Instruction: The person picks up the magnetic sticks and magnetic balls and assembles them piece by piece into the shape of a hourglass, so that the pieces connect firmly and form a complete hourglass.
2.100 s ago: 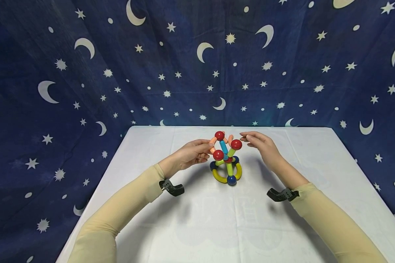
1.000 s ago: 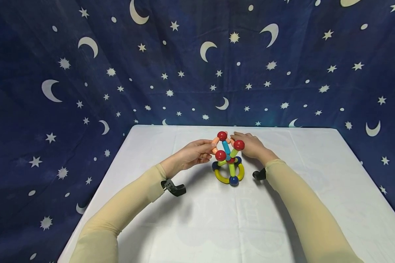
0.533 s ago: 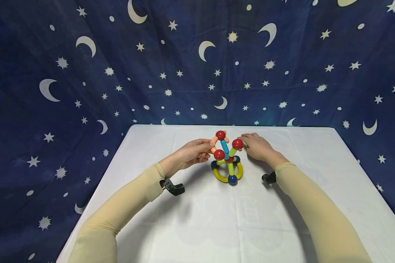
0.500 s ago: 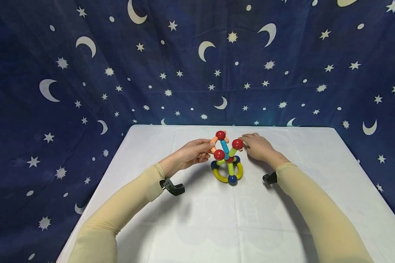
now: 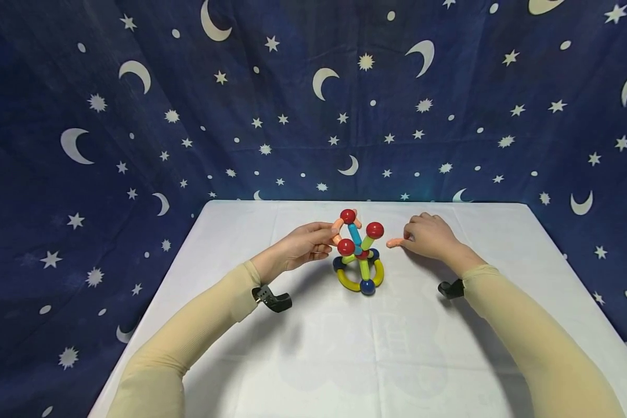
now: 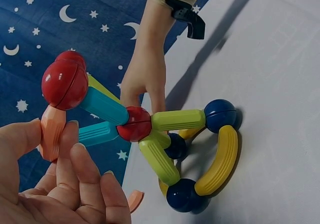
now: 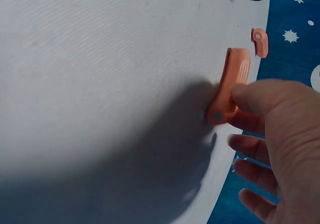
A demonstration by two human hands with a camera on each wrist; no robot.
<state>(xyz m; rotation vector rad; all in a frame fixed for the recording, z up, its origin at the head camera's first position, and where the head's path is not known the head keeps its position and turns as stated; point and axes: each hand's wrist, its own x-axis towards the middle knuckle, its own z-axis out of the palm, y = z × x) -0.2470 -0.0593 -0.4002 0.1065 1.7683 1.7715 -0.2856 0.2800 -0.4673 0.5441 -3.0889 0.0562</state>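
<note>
A magnetic stick-and-ball model stands on the white table. Its base has blue balls [image 6: 220, 115] and curved yellow sticks [image 6: 221, 161]. Green sticks [image 6: 178, 119] rise to a central red ball [image 6: 134, 124], from which blue sticks [image 6: 104, 105] lead up to more red balls. At the model's upper left, my left hand [image 5: 307, 244] pinches a curved orange stick [image 6: 51, 134] that joins red balls. To the model's right, my right hand [image 5: 432, 237] pinches a separate curved orange stick [image 7: 232, 84] between thumb and index finger, at or just above the tabletop.
Another loose orange stick [image 7: 260, 43] lies on the table behind the model, partly hidden in the head view. A dark blue cloth [image 5: 313, 116] with moons and stars hangs behind the white table [image 5: 334, 360]. Both wrists wear black straps [image 5: 274, 299].
My right hand reached in behind the model, then drew back to the right and nearer, bringing an orange stick from behind it. My left hand has kept its pinch in place.
</note>
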